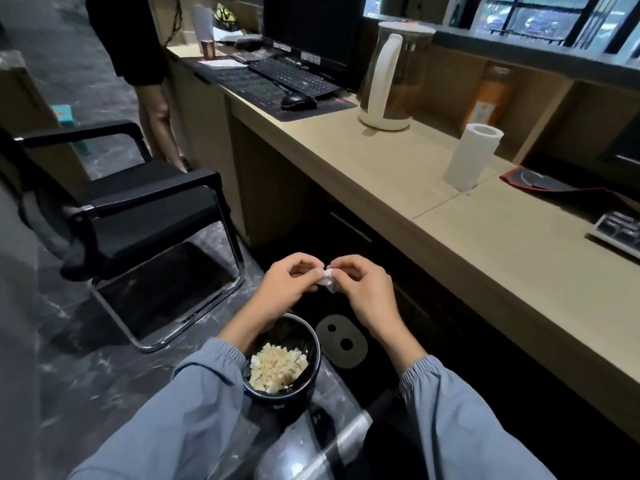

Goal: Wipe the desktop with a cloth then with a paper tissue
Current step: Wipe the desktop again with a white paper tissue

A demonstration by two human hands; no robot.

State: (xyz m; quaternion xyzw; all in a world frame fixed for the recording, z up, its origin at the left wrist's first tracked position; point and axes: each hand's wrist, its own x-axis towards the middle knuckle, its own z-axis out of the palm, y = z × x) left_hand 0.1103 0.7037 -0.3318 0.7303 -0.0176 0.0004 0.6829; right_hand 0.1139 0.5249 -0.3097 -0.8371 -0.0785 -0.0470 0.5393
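A small crumpled white paper tissue (327,279) is pinched between my left hand (289,284) and my right hand (363,289), both held below the desk edge. Under my hands on the floor stands a black waste bin (308,386) filled with pale paper scraps. The beige desktop (485,251) runs along the right. A white paper roll (472,157) stands upright on it. I see no cloth in view.
On the desk are a glass kettle with a white handle (394,77), a black keyboard (294,76), a mouse (298,100), a monitor (311,26) and a second keyboard (620,232). A black chair (138,206) stands at left. A person (138,46) stands behind it.
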